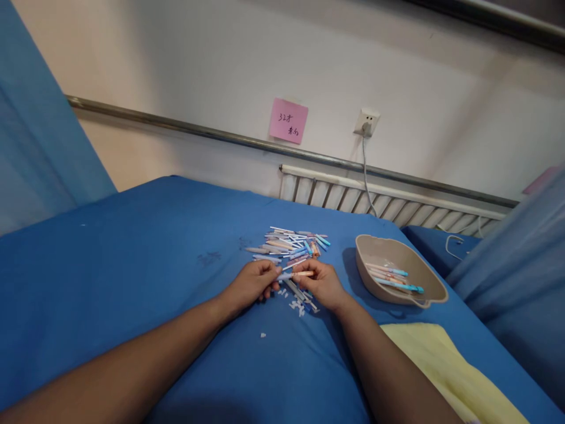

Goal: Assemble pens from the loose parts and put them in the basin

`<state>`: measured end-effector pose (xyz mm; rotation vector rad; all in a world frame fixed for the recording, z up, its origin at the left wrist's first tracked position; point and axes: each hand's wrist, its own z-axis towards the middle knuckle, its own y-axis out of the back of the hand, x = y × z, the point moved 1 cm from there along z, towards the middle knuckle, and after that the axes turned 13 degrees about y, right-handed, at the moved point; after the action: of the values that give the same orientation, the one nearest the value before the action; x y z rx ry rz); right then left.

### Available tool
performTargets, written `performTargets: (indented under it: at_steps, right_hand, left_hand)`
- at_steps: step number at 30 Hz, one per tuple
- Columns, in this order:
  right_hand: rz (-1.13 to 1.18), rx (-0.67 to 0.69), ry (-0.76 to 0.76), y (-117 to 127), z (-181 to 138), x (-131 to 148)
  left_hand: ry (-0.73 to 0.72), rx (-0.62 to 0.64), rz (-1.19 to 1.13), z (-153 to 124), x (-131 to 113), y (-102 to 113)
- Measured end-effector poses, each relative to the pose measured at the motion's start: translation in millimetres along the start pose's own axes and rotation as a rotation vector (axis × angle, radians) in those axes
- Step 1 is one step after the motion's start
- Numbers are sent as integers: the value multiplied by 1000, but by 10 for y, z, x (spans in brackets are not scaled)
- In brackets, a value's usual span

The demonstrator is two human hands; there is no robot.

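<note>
Between my two hands a pen [302,273], pale bluish at its left end and orange at its right, lies roughly level above the blue-covered surface. My left hand [252,282] is closed, its thumb and fingers pinching the pale end. The orange end is gripped by the thumb and fingers of my right hand [325,286]. Just beyond my hands spreads a pile of loose pen parts [282,242]: coloured barrels, thin white refills and blue and orange pieces. Small white pieces [301,307] are scattered below the hands, and one white piece [263,335] lies apart, closer to me.
On the right stands a beige basin [424,265] with several pens [391,282] in it. A yellow cloth [435,347] lies in front, near my right forearm. Behind the blue surface [145,253] are a radiator [326,191], a metal rail [198,132] and a plugged-in socket [366,122]. Blue curtains hang at both sides.
</note>
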<state>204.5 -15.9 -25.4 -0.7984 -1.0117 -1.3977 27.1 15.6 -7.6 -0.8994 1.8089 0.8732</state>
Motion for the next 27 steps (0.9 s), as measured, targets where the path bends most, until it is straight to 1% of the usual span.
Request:
performTargets:
  at_steps: [5, 7, 10, 12, 15, 17, 20, 22, 25, 27]
  right_hand:
    - [-55, -4, 10, 23, 0, -8]
    - [-60, -3, 15, 23, 1, 0]
    - [-62, 3, 17, 15, 0, 10]
    - [-66, -1, 15, 10, -1, 14]
    - [-60, -11, 13, 7, -2, 18]
    - [-63, -11, 20, 7, -4, 20]
    - [-77, 7, 33, 9, -6, 10]
    - [-93, 9, 37, 15, -4, -5]
    - [-114, 2, 39, 23, -2, -28]
    - [-105, 5, 41, 22, -4, -35]
  left_hand:
    - [-57, 14, -138, -26, -31, 8]
    - [-12, 42, -146, -27, -26, 0]
    - [67, 78, -80, -22, -6, -13]
    - [39, 71, -81, -23, -6, -15]
    - [-36, 55, -157, -26, -18, -13]
    - [-6, 68, -155, -22, -14, -15]
    - [54, 85, -75, -12, 1, -19]
    - [18, 69, -67, -12, 1, -17]
    - [-53, 27, -136, -19, -13, -11]
    - [-23, 38, -140, -19, -15, -10]
